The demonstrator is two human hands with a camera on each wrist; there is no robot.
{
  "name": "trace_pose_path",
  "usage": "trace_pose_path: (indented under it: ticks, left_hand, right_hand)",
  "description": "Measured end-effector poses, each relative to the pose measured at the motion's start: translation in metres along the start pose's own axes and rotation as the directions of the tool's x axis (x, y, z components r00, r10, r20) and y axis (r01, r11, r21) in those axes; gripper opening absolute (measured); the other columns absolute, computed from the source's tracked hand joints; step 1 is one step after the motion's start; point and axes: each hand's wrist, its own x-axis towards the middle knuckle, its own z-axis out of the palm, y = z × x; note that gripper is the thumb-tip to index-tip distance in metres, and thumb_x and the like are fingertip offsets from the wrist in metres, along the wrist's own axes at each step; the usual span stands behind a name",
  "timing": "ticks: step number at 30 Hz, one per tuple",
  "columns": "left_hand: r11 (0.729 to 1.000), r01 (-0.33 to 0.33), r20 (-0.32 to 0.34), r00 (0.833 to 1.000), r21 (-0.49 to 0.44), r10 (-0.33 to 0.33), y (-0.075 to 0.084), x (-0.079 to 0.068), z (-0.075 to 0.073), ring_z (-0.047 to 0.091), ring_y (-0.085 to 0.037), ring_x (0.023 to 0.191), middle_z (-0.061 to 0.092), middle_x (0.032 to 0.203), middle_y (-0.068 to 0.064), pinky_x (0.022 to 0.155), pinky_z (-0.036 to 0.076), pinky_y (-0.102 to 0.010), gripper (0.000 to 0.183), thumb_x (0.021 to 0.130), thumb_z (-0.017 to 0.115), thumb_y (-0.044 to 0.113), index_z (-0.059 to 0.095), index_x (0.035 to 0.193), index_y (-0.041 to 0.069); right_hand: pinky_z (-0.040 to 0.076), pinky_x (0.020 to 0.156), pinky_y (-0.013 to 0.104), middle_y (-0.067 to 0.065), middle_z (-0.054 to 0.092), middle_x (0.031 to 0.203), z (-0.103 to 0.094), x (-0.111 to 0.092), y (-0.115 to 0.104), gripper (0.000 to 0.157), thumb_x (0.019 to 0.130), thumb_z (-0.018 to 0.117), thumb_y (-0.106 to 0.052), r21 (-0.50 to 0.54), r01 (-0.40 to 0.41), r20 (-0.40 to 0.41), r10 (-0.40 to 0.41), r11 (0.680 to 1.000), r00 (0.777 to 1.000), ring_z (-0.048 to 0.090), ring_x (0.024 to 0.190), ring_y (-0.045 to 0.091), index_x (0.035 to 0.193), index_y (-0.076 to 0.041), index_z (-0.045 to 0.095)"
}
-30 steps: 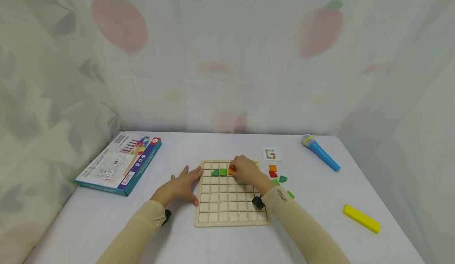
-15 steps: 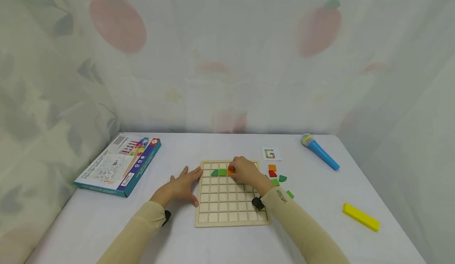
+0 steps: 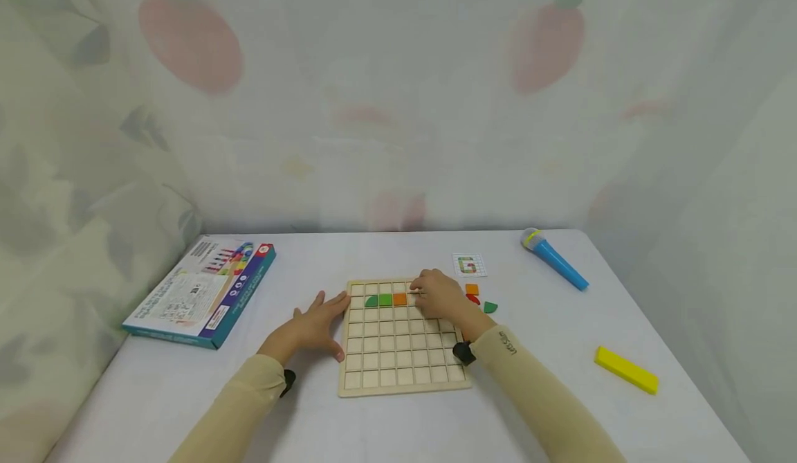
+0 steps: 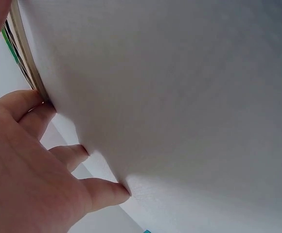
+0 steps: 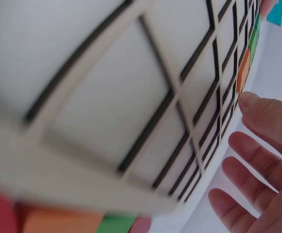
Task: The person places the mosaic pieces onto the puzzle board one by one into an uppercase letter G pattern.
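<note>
A wooden grid board (image 3: 387, 359) lies on the table. In its second row from the far edge sit a dark green quarter-circle tile (image 3: 371, 301), a light green square tile (image 3: 385, 300) and an orange square tile (image 3: 400, 300), side by side. My left hand (image 3: 314, 326) has its fingers spread, with the thumb and some fingertips at the board's left edge. Over the upper right of the board is my right hand (image 3: 443, 300), just right of the orange tile. The right wrist view shows its fingers (image 5: 248, 145) loosely bent, with nothing visible between them.
Right of the board lie a loose orange square (image 3: 472, 289), a red piece (image 3: 473, 299) and a dark green quarter-circle (image 3: 490, 307). Behind them is a pattern card (image 3: 468, 265). A toy microphone (image 3: 560, 262) and yellow block (image 3: 626, 370) lie farther right, a box (image 3: 199, 290) left.
My right hand has let go of the orange square tile and moved a little right, leaving it uncovered in the grid. The left hand stays at the board's edge. The head view has shifted slightly.
</note>
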Motion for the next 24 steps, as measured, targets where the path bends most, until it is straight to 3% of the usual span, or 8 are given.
trace_pose_path:
  ticks: [6,13,24]
  left_hand:
    - [1.000,0.001,-0.009,1.000,0.000,-0.001,-0.001,0.002,0.001,0.001,-0.043,0.138,0.017,0.153,-0.002,0.088,0.004,-0.080,0.121,0.046,0.086,0.044,0.026,0.147,0.016]
    - [1.000,0.008,-0.012,1.000,0.011,-0.008,-0.001,0.003,0.001,0.002,-0.044,0.137,0.017,0.154,-0.003,0.088,0.005,-0.080,0.122,0.045,0.086,0.045,0.026,0.147,0.015]
    - [1.000,-0.008,0.000,1.000,-0.002,0.008,-0.001,0.002,-0.001,0.001,-0.046,0.137,0.016,0.154,-0.005,0.087,0.003,-0.081,0.122,0.046,0.085,0.046,0.025,0.147,0.012]
  right_hand:
    - [0.052,0.071,0.034,0.005,0.061,0.107,-0.013,-0.017,0.023,0.029,0.083,0.069,-0.018,0.048,-0.066,-0.024,0.067,0.997,0.997,0.056,0.097,0.023,0.110,-0.009,0.066]
    - [0.048,0.089,0.044,0.011,0.061,0.114,-0.026,-0.044,0.057,0.028,0.084,0.068,-0.018,0.051,-0.168,-0.033,0.170,0.984,0.985,0.053,0.109,0.029,0.109,-0.006,0.067]
    - [0.051,0.075,0.039,0.008,0.060,0.092,-0.029,-0.079,0.084,0.032,0.081,0.071,-0.023,0.038,-0.394,0.016,0.394,0.918,0.919,0.053,0.083,0.021,0.107,-0.004,0.066]
